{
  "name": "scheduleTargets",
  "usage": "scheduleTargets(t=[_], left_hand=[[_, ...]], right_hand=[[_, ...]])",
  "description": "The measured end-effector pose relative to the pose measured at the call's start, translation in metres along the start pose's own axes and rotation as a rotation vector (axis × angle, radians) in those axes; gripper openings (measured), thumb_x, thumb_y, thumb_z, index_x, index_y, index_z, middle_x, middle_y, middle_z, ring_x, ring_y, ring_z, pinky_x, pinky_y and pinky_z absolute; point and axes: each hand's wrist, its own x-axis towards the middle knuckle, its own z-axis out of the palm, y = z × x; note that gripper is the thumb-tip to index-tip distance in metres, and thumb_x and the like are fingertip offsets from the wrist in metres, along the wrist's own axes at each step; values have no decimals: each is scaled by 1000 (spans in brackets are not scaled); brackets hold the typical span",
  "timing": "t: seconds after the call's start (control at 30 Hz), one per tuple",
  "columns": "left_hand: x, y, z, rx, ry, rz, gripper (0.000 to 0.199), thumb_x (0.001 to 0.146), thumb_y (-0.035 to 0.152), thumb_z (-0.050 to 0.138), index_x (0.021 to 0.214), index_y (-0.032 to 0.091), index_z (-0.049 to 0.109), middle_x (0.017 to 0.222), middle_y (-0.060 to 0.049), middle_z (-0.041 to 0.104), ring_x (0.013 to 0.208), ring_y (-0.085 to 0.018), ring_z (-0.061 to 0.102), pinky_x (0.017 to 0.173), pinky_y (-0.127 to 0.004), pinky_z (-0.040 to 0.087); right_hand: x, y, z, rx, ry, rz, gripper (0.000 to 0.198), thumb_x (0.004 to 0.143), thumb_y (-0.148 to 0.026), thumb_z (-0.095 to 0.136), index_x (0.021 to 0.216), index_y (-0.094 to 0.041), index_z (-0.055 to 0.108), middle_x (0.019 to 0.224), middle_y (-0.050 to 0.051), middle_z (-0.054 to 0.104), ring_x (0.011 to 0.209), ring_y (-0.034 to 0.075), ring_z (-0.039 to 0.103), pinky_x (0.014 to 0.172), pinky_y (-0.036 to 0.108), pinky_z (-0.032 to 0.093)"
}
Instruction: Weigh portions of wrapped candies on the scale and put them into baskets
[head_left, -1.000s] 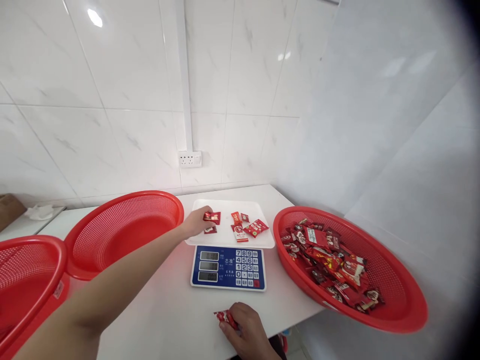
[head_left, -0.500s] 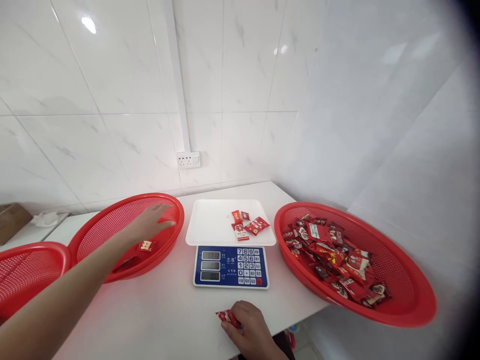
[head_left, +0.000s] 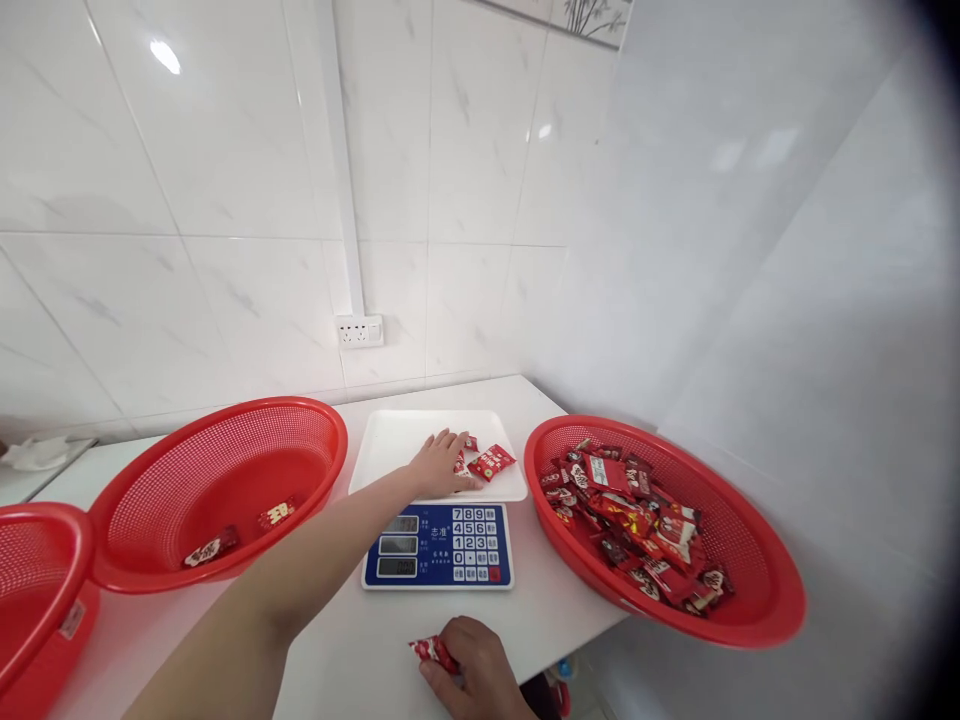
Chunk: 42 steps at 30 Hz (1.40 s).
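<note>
My left hand (head_left: 441, 466) reaches onto the white pan (head_left: 386, 450) of a digital scale. Its fingers are apart over small red packets, partly hiding them. Just right of those fingers lies a red wrapped snack packet (head_left: 492, 462), with a smaller packet (head_left: 471, 442) behind it. Near the table's front edge, my right hand (head_left: 480, 668) is closed around a red-and-white snack packet (head_left: 433, 652), whose end sticks out to the left. Between my hands is the scale's blue keypad panel (head_left: 442, 575), its displays partly covered by my left forearm.
A red basket (head_left: 772, 600) at right holds a heap of red snack packets (head_left: 645, 520). The left red basket (head_left: 225, 425) contains two packets; another red basket (head_left: 45, 530) stands at the far left. Behind the white table (head_left: 360, 660) is a tiled wall with a socket (head_left: 361, 331).
My left hand has moved right from above the left basket to the packets on the scale pan. My right hand still holds its packet. The view has shifted slightly.
</note>
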Motion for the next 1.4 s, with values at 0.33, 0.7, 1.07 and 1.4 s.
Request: scheduleTargets(t=[0.33, 0.7, 1.07, 1.4], left_hand=[[-21, -4, -15, 66, 176, -114, 20, 83, 35, 50, 98, 22, 51, 98, -5, 60, 82, -21, 61, 69, -29, 44], [-141, -92, -100, 255, 375, -508, 36, 86, 46, 32, 82, 18, 53, 82, -8, 61, 64, -24, 58, 54, -33, 43], [-59, -37, -38, 177, 267, -170, 61, 83, 55, 42, 132, 18, 38, 142, -12, 34, 133, -25, 24, 107, -40, 22], [32, 29, 14, -21, 133, 33, 49, 77, 46, 55, 117, 18, 53, 116, -12, 57, 108, -29, 52, 90, -41, 43]], right_hand=[[-1, 2, 2, 11, 5, -11, 31, 82, -36, 45, 56, -19, 43, 57, 2, 55, 55, 13, 49, 51, 24, 30], [-1, 0, 0, -21, -23, -11, 27, 80, -32, 49, 57, -18, 43, 59, 2, 56, 57, 13, 51, 53, 23, 31], [0, 3, 4, -42, -35, 16, 24, 77, -31, 52, 58, -18, 46, 59, 3, 59, 56, 14, 54, 51, 23, 30], [-2, 13, 14, -25, -12, 16, 24, 71, -33, 58, 56, -19, 46, 59, 2, 60, 55, 14, 54, 49, 24, 27]])
